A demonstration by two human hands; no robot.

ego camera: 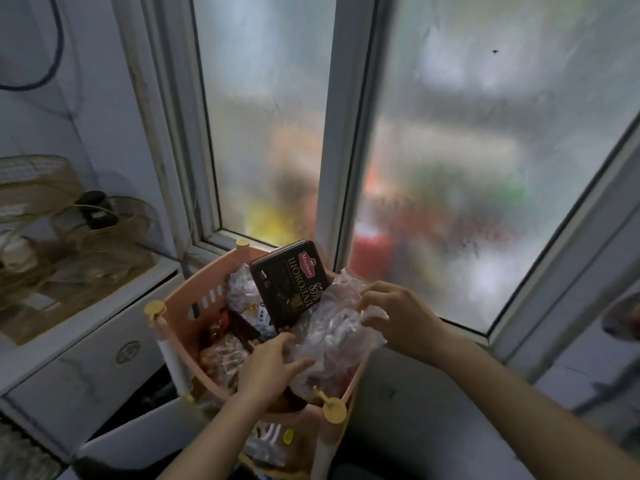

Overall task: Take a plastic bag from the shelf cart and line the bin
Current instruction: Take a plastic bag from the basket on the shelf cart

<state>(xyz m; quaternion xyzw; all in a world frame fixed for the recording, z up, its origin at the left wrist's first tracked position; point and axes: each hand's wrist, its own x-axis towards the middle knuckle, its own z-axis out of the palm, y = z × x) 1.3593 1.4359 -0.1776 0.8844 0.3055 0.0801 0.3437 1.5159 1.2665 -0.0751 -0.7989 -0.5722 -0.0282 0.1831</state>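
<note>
Both hands worked a crumpled plastic bag in the top basket of the shelf cart.

The right hand point(401, 318) pinched a fold of the thin, translucent, wrinkled plastic bag point(332, 337) between its curled fingers point(369, 296). The left hand point(273, 363) rested loosely spread on the bag's near side, gripping nothing. The bag sat in the right half of the pink, slotted plastic shelf cart point(180, 306), beside a dark rectangular chocolate box point(289, 287) standing tilted.
</note>
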